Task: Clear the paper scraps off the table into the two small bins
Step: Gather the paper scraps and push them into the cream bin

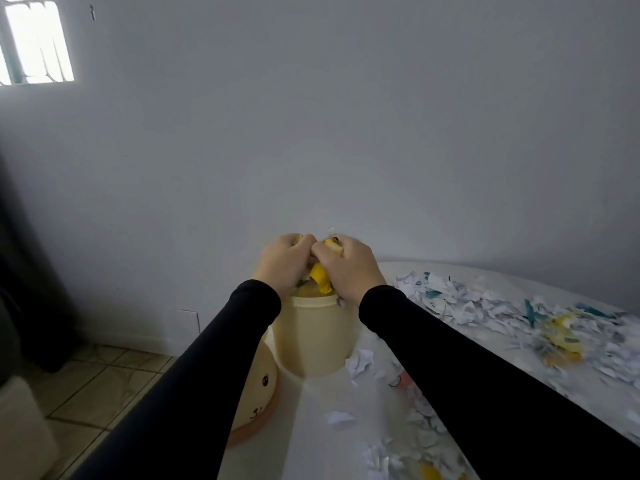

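A cream-coloured small bin [313, 336] stands on the white table [311, 427] near its left edge. Directly above its mouth, my left hand [284, 263] and my right hand [346, 268] are pressed together, both gripping a bunch of paper scraps; a yellow scrap [320, 278] hangs out between them over the opening. Many white, teal and yellow paper scraps [512, 317] lie heaped on the table to the right. More scraps [360, 363] lie beside the bin's base. A second rounded bin with a drawn face [258, 393] sits partly hidden under my left forearm.
A bare grey wall rises right behind the table. Tiled floor [93, 386] shows at the lower left, with a dark object and a pale box along the left side. A barred window [36, 39] is at the top left.
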